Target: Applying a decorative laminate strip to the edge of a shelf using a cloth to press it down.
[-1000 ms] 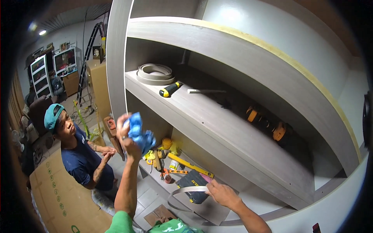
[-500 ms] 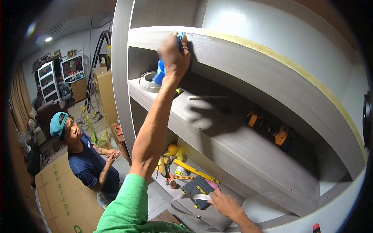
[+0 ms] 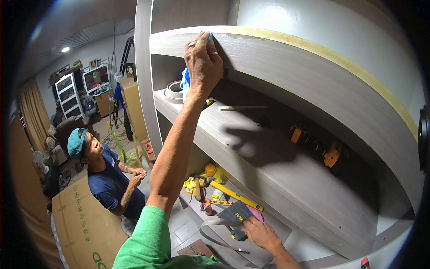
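High on the front edge of the upper shelf board (image 3: 295, 60), my left hand (image 3: 204, 67) is closed on a blue cloth (image 3: 185, 80). Its fingers press the cloth to the board's top edge; one end hangs beside the wrist. A pale yellowish band (image 3: 313, 51) runs along that edge to the right. Lower right, my right hand (image 3: 262, 233) is closed on a thin grey edging strip (image 3: 207, 235), which curves in a loop to its left. Part of the strip is hidden by the fingers. A roll of grey edging (image 3: 172, 93) lies on the middle shelf.
Orange-and-black tools (image 3: 332, 154) lie on the middle shelf. Below are a yellow spirit level (image 3: 237, 196), a dark tool pouch (image 3: 235, 213) and an orange-capped can (image 3: 206, 207). A person in a teal cap (image 3: 112, 179) stands left by a large cardboard box (image 3: 80, 219). Behind is a ladder (image 3: 126, 56).
The whole view has shifted slightly. My left hand stays at the board's edge, its fingers now sharper and turned over the edge. My right hand has shifted slightly, in front of the pouch.
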Tool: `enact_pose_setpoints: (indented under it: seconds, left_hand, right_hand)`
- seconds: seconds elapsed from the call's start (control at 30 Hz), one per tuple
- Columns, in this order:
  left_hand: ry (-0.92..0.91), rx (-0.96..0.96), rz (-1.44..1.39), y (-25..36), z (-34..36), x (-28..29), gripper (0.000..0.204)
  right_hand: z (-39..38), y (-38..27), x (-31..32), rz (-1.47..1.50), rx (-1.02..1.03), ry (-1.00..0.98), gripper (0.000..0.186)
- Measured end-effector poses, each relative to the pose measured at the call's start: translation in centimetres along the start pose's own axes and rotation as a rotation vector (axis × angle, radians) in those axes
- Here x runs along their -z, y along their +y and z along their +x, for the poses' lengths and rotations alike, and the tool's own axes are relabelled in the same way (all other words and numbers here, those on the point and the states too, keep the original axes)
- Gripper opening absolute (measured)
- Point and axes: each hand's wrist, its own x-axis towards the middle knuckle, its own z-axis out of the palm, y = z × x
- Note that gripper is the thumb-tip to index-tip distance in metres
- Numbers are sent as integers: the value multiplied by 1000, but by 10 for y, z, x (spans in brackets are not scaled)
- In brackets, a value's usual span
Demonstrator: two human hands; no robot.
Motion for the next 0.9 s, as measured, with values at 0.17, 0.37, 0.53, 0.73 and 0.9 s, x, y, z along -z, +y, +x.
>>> enact_pose_setpoints:
  seconds: [0.17,0.37,0.53,0.73,0.9]
  left_hand:
    - [9,-10,-30,20,-6,2,30]
    - [4,-63,-87,48,-13,0,29]
    - [18,-31,-140,59,-13,-2,24]
    - [-30,26,-144,71,-16,0,28]
    - [-5,-70,-213,75,-19,-3,25]
  right_hand:
    - [2,9,-4,4,16,-6,28]
    - [5,15,-6,19,-15,-30,26]
    - [10,29,-16,80,36,-15,25]
    - [18,35,-18,57,71,-5,23]
    - [25,29,-7,-7,35,-136,24]
